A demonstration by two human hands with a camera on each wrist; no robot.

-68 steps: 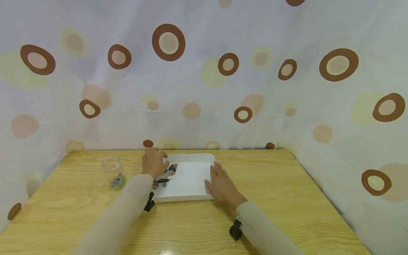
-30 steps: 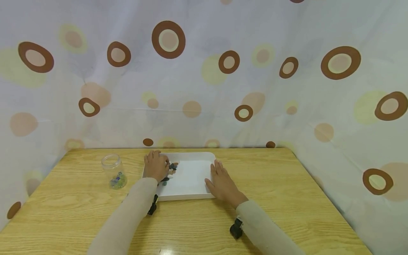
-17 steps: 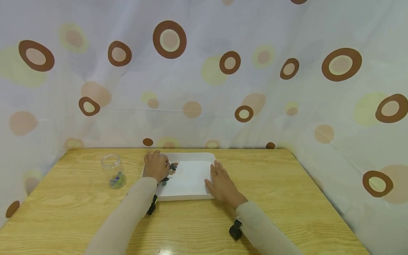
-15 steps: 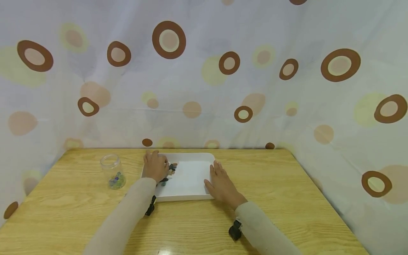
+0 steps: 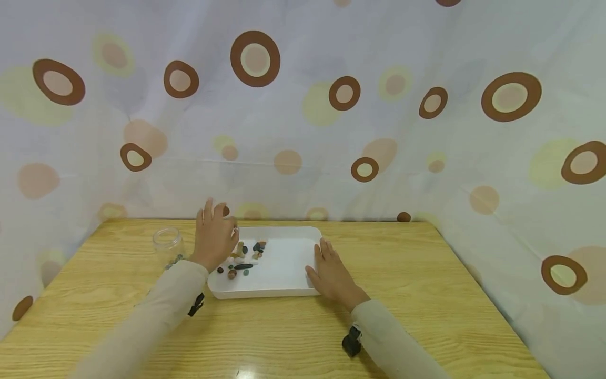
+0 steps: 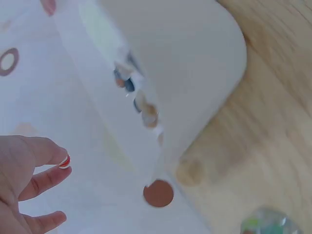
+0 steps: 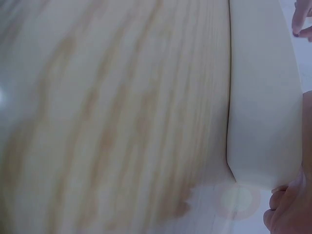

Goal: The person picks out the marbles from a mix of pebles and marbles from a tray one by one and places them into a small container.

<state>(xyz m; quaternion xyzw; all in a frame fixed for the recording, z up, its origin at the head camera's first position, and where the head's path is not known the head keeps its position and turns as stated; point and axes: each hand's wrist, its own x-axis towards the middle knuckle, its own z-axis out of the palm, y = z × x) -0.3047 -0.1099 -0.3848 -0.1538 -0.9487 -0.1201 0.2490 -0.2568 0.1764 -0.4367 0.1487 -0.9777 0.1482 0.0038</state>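
My left hand [image 5: 214,237] is raised over the left end of the white tray [image 5: 265,293]. Its thumb and index finger pinch a small red-and-white marble [image 6: 64,162], while the other fingers stand out. Small stones of several colours lie in the tray's left half, among them a long dark pebble [image 5: 243,266] and a reddish-brown one [image 5: 232,274]. At the tray's right end, my right hand [image 5: 335,276] rests on the rim, fingers straight and thumb over the inside. Beyond the tray's corner, its fingers [image 7: 279,204] show in the right wrist view.
A clear jar [image 5: 168,239] with glass marbles inside stands left of the tray, partly hidden by the left forearm. Both stand on a wood-grain table [image 5: 284,337]. Behind it hangs a pale sheet [image 5: 293,131] patterned with circles.
My left hand has risen out of the tray and moved left towards the jar, carrying the marble, uncovering stones on the tray's left side. My right hand stays on the rim.
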